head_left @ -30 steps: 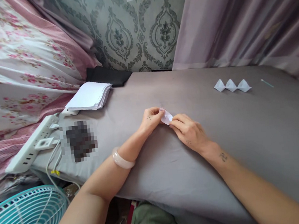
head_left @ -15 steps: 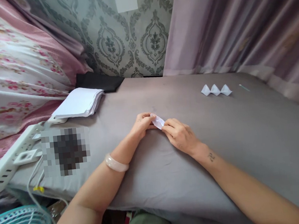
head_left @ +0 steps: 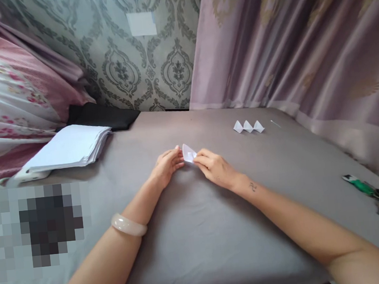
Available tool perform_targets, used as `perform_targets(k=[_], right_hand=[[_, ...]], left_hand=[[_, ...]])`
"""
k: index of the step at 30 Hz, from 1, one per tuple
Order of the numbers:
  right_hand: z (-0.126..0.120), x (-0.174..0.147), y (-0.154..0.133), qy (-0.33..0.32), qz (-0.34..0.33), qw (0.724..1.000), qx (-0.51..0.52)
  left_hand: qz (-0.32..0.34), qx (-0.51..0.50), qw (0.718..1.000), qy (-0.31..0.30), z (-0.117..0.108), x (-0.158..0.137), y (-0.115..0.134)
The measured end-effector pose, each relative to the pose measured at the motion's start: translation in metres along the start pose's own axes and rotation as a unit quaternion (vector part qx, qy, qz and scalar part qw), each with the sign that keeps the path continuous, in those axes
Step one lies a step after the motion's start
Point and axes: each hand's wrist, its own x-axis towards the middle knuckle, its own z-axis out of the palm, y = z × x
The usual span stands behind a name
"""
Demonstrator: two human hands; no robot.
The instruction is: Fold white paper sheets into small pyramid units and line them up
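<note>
Between my hands is a small white folded paper boat (head_left: 188, 153), with a pointed peak and an opened-out hollow. My right hand (head_left: 216, 166) pinches its right end between thumb and fingers. On the other side, my left hand (head_left: 167, 165) has its fingers stretched out and apart, close by the boat's left edge; whether a fingertip touches it I cannot tell. Farther back on the grey sheet (head_left: 184, 231), three similar white paper boats (head_left: 248, 126) stand in a row.
A stack of white paper (head_left: 66, 147) lies at the back left, in front of a black folded item (head_left: 106, 115). A thin white stick (head_left: 275, 124) is right of the row. Keys with a green tag (head_left: 361, 185) lie at the right. Curtains (head_left: 233, 44) border the back right.
My left hand has loosened its grip on the paper, its fingers now apart. The paper is opened wider and stands more upright in my right hand. The view has shifted right.
</note>
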Motion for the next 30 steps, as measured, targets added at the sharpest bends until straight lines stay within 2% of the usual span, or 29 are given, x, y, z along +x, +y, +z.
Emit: perform_targets(k=[3,6,10,15,23,27,30], right_hand=[[0.002,-0.003,0.039,0.036,0.09,0.994,-0.046],[0.0,-0.005,0.085,0.078,0.197,0.971,-0.108],[-0.009,-0.002,0.136,0.101,0.254,0.952,-0.139],[-0.016,0.009,0.173,0.098,0.297,0.936,-0.159],[-0.017,0.025,0.191,0.053,0.328,0.928,-0.167],[-0.025,0.026,0.177,0.053,0.327,0.927,-0.175],[-0.027,0.017,0.151,0.055,0.32,0.928,-0.182]], left_hand=[[-0.02,0.017,0.999,0.035,0.001,0.003,0.001],[-0.026,0.034,0.998,0.047,0.002,0.004,0.0],[-0.028,0.054,0.997,0.044,0.004,0.003,-0.001],[-0.03,0.06,0.997,0.039,0.005,0.002,0.0],[-0.027,0.072,0.996,0.036,0.003,0.004,-0.002],[-0.026,0.071,0.997,0.033,0.002,0.005,-0.003],[-0.025,0.073,0.996,0.034,0.002,0.004,-0.003]])
